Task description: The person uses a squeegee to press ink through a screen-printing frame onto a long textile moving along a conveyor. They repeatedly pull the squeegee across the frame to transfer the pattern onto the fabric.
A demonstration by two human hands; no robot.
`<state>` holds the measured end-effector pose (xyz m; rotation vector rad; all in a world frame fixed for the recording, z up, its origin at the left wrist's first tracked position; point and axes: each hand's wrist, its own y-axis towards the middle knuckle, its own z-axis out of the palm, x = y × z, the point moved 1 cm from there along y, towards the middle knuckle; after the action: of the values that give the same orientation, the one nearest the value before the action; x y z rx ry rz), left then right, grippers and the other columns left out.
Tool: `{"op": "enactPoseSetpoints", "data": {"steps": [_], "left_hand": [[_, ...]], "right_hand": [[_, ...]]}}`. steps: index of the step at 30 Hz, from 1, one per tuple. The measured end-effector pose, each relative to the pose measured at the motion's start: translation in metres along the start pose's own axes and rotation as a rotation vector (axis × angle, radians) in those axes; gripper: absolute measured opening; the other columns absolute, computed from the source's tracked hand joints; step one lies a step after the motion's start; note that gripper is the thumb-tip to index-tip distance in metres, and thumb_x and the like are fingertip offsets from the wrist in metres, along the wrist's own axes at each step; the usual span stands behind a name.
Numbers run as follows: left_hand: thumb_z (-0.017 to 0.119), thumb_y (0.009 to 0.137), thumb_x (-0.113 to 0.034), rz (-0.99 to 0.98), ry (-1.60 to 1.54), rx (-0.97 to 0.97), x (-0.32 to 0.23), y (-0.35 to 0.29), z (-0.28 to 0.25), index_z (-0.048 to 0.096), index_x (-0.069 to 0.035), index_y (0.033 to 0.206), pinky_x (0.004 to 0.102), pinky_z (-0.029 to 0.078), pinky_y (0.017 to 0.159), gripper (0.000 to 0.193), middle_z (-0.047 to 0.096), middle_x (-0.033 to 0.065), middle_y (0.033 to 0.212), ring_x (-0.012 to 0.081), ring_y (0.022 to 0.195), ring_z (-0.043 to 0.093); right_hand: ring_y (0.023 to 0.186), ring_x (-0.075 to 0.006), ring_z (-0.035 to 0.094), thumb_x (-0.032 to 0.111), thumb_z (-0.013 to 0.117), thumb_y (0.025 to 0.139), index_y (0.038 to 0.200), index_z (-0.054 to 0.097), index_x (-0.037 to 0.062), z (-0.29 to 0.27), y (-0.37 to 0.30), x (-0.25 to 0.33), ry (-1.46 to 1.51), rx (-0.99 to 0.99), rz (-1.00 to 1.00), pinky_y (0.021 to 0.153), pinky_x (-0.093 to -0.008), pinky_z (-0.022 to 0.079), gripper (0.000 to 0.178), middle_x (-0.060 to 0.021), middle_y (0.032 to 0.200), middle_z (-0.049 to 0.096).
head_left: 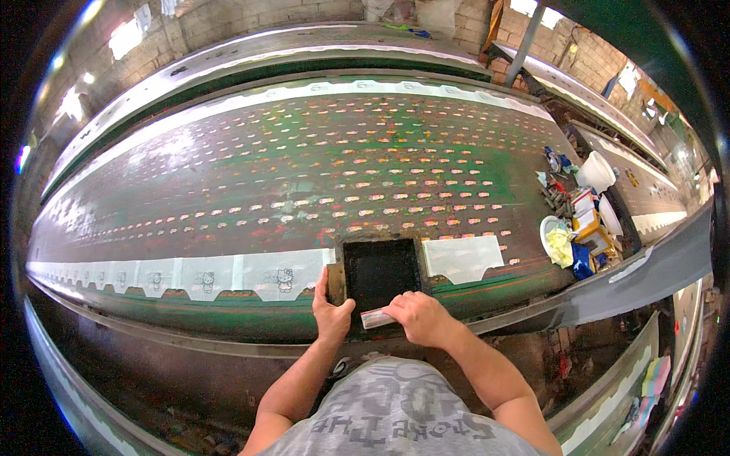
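A screen printing frame [380, 267] with a black mesh lies at the near edge of the long table, over the row of white fabric pieces. My left hand [331, 313] grips the frame's left side near its lower corner, fingers along the outer edge and thumb toward me. In my right hand [423, 319] is a squeegee [376, 318] with a pale blade, held at the frame's near edge. To the left, white fabric pieces [243, 277] carry cartoon cat outlines; the one nearest the frame has some pink colour. A white piece [464, 258] without a visible print lies to the right.
The long green-brown table [296, 182] is covered with rows of small orange and white marks. White fabric pieces [365, 88] line its far edge. At the right stand a white bucket [595, 172], a yellow cloth [560, 248] and boxes. A metal post [525, 47] rises behind.
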<state>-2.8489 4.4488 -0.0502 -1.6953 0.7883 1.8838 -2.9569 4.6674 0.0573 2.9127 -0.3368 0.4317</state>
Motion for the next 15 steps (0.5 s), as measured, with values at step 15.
{"op": "enactPoseSetpoints", "data": {"steps": [15], "left_hand": [[0.073, 0.099, 0.006, -0.104, -0.031, 0.125, -0.002, 0.014, -0.017, 0.043, 0.001, 0.172, 0.0405, 0.047, 0.124, 0.079, 0.061, 0.0162, 0.156, 0.0258, 0.144, 0.061]], "right_hand": [[0.116, -0.0399, 0.070, -0.004, 0.065, 0.093, 0.123, 0.080, 0.0050, 0.005, 0.099, -0.098, 0.161, -0.146, 0.179, 0.103, -0.0505, 0.057, 0.035, -0.0148, 0.116, 0.077]]}}
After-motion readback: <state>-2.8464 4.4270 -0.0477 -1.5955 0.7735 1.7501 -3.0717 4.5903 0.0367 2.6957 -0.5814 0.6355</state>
